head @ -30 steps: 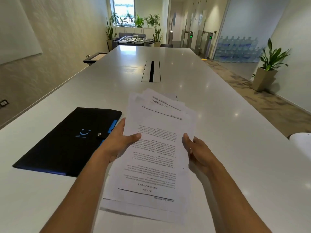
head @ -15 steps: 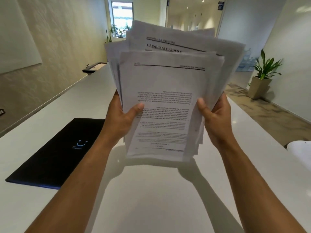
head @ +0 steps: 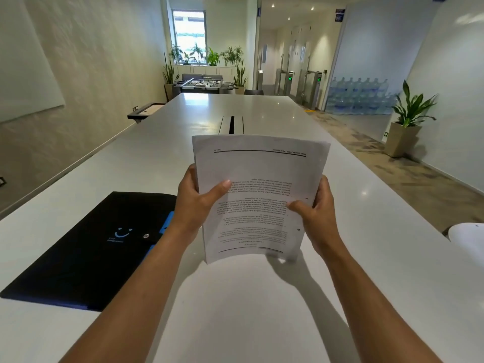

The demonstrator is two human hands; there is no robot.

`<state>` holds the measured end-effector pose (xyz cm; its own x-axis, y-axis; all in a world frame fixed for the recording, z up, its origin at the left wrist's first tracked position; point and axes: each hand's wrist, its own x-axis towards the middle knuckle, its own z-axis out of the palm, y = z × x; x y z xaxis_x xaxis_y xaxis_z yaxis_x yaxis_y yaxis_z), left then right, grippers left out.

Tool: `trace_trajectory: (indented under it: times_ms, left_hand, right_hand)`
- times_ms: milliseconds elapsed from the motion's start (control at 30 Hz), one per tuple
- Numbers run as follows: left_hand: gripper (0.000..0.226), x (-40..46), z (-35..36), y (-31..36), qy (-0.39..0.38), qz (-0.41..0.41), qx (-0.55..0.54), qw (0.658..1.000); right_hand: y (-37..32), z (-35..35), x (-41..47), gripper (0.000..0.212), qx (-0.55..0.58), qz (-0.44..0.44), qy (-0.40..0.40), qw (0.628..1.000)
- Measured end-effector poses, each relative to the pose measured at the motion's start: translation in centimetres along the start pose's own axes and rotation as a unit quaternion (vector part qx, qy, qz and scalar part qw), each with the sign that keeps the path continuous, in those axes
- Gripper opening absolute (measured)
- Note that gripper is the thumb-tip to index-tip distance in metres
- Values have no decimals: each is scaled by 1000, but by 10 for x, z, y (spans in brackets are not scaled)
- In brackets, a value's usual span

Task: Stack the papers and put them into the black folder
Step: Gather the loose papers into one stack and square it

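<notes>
A stack of printed white papers (head: pixel 259 171) stands nearly upright on its lower edge on the white table (head: pixel 235 310), its sheets lined up into one block. My left hand (head: pixel 195 203) grips the stack's left edge, thumb across the front page. My right hand (head: pixel 318 214) grips the right edge the same way. The text on the front page is upside down to me. The black folder (head: pixel 86 247) lies flat and closed on the table left of the stack, with a snap button, a blue smile logo and blue tabs at its right edge; my left forearm hides part of it.
The long white table has a cable slot (head: pixel 231 124) in its middle beyond the papers. A white rounded object (head: pixel 468 238) sits at the table's right edge. A potted plant (head: pixel 404 127) stands on the floor to the right.
The papers were lying fanned on the table, were lifted high in both hands still uneven, and now stand lower on their bottom edge with the sheets aligned.
</notes>
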<state>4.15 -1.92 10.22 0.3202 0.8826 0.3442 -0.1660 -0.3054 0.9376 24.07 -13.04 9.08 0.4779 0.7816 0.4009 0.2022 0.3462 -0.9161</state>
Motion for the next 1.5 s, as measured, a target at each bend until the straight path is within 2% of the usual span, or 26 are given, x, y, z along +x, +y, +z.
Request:
trace_trajectory:
  times_ms: [233,300,433,567,667,867,1100,1200,1300,1400,1500]
  left_hand:
    - [47,-2,12,-4,29,9,4,1000]
    - [45,-3,9,-10,15,-9,-4,1000]
    - [22,-11,16,-22,14,-47,0,999]
    - [15,-3,18,-11,35,-2,-17,999]
    - [21,-1,18,-11,38,4,-44,998]
    - [22,-20,27,-50,62,-75,-49,994]
    - [29,2,29,-46,58,-86,-14,994]
    - [32,9,34,-47,46,-152,-56,986]
    - [34,20,39,-54,22,-220,-64,973]
    - [35,36,41,-67,16,-252,2,968]
    - [34,54,37,-87,48,-252,143,956]
  right_hand:
    - [11,5,5,41,12,5,36,999]
    - [17,2,4,36,27,18,45,998]
    - [28,7,-2,37,2,33,24,999]
    - [17,10,5,38,-16,-6,60,998]
    - [19,9,6,37,-34,-29,72,996]
    - [67,16,-21,33,-24,51,78,995]
    - [66,1,-10,23,-82,44,61,994]
    - [68,-8,-7,25,-78,72,54,993]
    - [69,-14,-7,23,-38,142,51,988]
    - [70,-25,-7,28,72,220,72,970]
    - [78,-40,-9,33,80,260,122,955]
